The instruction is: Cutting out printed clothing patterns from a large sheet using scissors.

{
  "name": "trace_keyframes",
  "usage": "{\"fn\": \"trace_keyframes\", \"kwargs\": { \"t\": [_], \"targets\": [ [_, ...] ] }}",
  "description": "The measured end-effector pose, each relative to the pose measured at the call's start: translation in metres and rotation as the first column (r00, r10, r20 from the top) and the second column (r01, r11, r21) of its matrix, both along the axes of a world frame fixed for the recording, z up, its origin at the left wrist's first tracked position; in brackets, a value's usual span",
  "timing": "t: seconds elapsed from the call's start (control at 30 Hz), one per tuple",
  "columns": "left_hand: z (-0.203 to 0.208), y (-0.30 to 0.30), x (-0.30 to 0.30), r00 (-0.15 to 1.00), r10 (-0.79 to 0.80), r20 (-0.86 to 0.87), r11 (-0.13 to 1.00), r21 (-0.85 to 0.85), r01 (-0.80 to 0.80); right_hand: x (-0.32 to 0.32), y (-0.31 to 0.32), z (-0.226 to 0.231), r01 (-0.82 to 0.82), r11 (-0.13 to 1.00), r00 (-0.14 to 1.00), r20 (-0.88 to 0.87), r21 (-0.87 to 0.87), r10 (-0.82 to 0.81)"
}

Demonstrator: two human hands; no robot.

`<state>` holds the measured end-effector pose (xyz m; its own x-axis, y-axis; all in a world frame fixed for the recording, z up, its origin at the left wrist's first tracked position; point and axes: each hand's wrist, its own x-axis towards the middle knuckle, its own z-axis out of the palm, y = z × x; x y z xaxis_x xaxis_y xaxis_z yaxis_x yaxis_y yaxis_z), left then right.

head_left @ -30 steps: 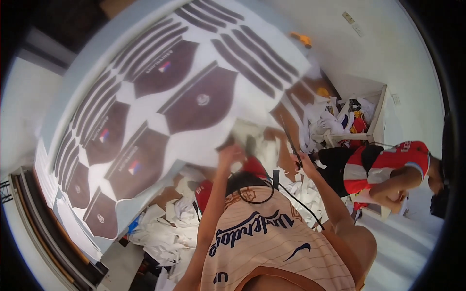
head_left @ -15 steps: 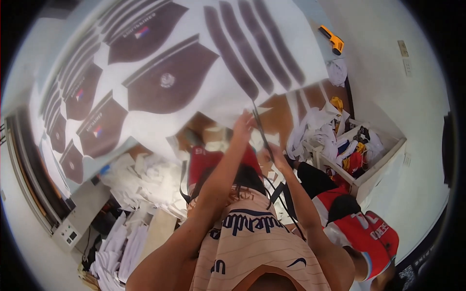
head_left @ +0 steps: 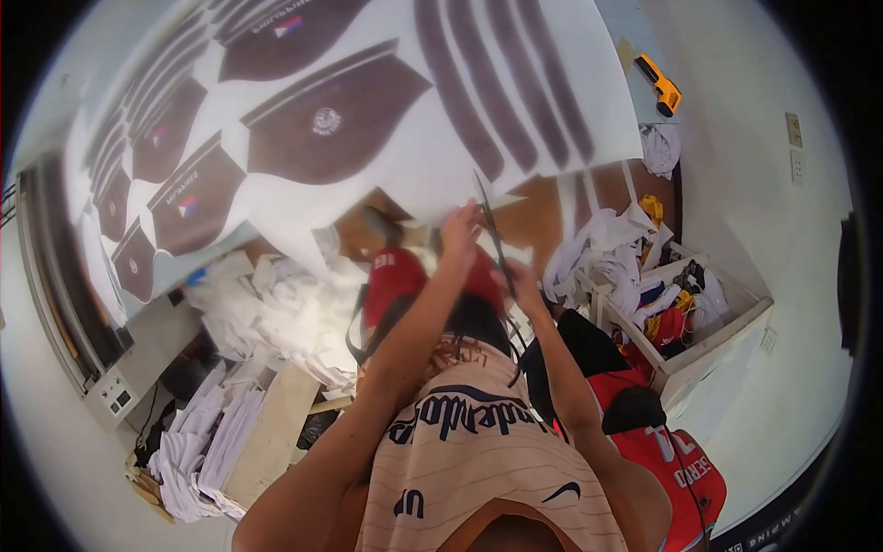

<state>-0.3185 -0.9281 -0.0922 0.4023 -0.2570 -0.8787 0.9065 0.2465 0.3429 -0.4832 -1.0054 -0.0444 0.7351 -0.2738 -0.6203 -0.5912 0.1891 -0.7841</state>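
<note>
Long dark scissors [head_left: 490, 224] are in my right hand [head_left: 521, 286], its fingers wrapped round the handles. The blades point away from me, over the near edge of a large white sheet [head_left: 386, 207] printed with dark panels and long strips. Just left of the blades, my left hand [head_left: 462, 232] has its fingers bent together at the sheet's edge; what they pinch is hard to make out. One printed strip [head_left: 467, 97] ends just beyond the scissor tips.
Heaps of white scraps [head_left: 276, 308] lie below the sheet at left. A wooden bin [head_left: 704, 340] of coloured scraps stands at right. A yellow handheld device [head_left: 659, 85] rests at the far right of the table. Another person in a red jersey [head_left: 655, 446] is close on my right.
The view has shifted, so the sheet and surroundings sit differently in it. The scissor tips now show over white sheet left of the strip's end. Both hands remain near the sheet's edge.
</note>
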Motion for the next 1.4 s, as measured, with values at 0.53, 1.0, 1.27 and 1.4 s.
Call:
{"fn": "trace_keyframes", "kwargs": {
  "t": [0.53,1.0,1.27,1.4],
  "targets": [
    [-0.006,0.003,-0.006,0.994,0.078,0.075,0.996,0.041,-0.081,0.044,-0.034,-0.004,-0.009,0.995,1.0,-0.023,0.095,0.011],
    [0.023,0.013,-0.001,0.99,0.022,0.136,0.993,-0.121,-0.006,0.159,-0.038,-0.014,0.253,0.885,0.957,0.036,0.39,-0.289],
    [0.033,0.016,0.003,0.998,0.056,0.039,0.998,-0.045,-0.054,0.183,-0.038,-0.017,0.194,0.975,0.963,0.168,0.106,-0.21],
    [0.036,0.017,0.002,0.998,0.045,0.054,0.998,-0.054,-0.042,0.191,-0.035,-0.006,0.242,0.97,0.956,0.173,-0.001,-0.239]
  ]
}}
